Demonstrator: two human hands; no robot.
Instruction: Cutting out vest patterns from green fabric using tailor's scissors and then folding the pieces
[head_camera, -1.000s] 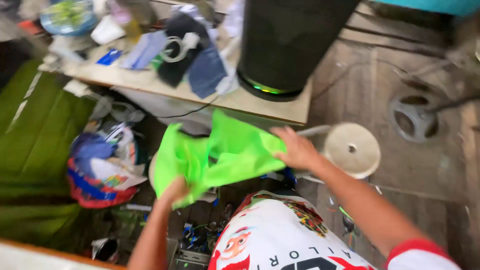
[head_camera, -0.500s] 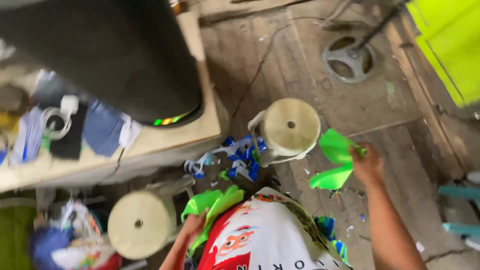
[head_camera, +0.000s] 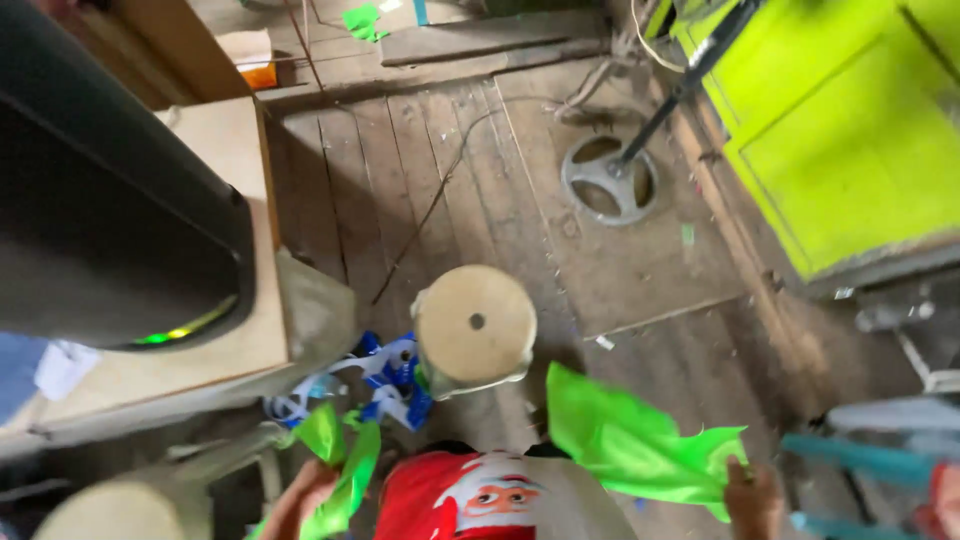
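A: Item one?
B: Right hand (head_camera: 752, 497), low right edge, pinching a bright green fabric sheet (head_camera: 630, 448) that spreads leftward above the plank floor (head_camera: 640, 270).
A: Item two?
B: Left hand (head_camera: 305, 492), bottom left, closed on a smaller green fabric strip (head_camera: 345, 472).
A: Surroundings?
B: Round pale wooden stool (head_camera: 474, 322) between them; blue-and-white scraps (head_camera: 385, 375) beside it; black cylindrical speaker (head_camera: 100, 210) on a wooden bench (head_camera: 225, 290); grey metal wheel base (head_camera: 610, 180) well beyond.

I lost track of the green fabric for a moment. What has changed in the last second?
The single green piece held by both hands is now two: the left hand grips one green piece, the right hand carries the other green piece out rightward. The round stool stayed put.
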